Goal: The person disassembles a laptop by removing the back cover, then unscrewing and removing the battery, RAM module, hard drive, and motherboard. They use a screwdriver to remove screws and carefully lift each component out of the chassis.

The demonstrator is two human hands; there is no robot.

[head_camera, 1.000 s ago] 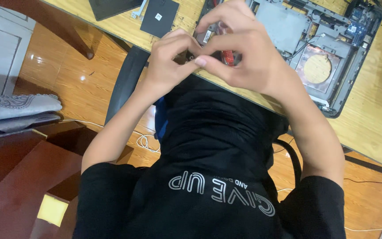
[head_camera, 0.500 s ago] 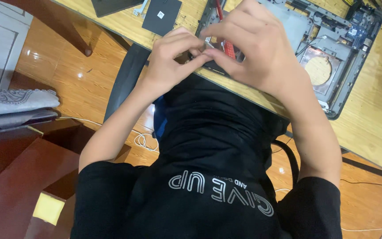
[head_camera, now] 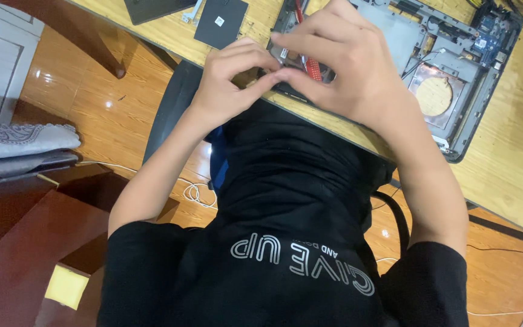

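At the table's near edge, the opened laptop chassis (head_camera: 431, 66) lies flat; both hands meet over its left corner. Left hand (head_camera: 228, 85) and right hand (head_camera: 346, 66) pinch fingertips narrowly together, the held part hidden; steady, gentle pressure seems wise.

Matt wooden table (head_camera: 503, 175), glossy wood floor (head_camera: 92, 109)

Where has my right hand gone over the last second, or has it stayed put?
No. The right hand stays over the left end of the laptop, same gap to the round fan opening, fingertips meeting the left hand.
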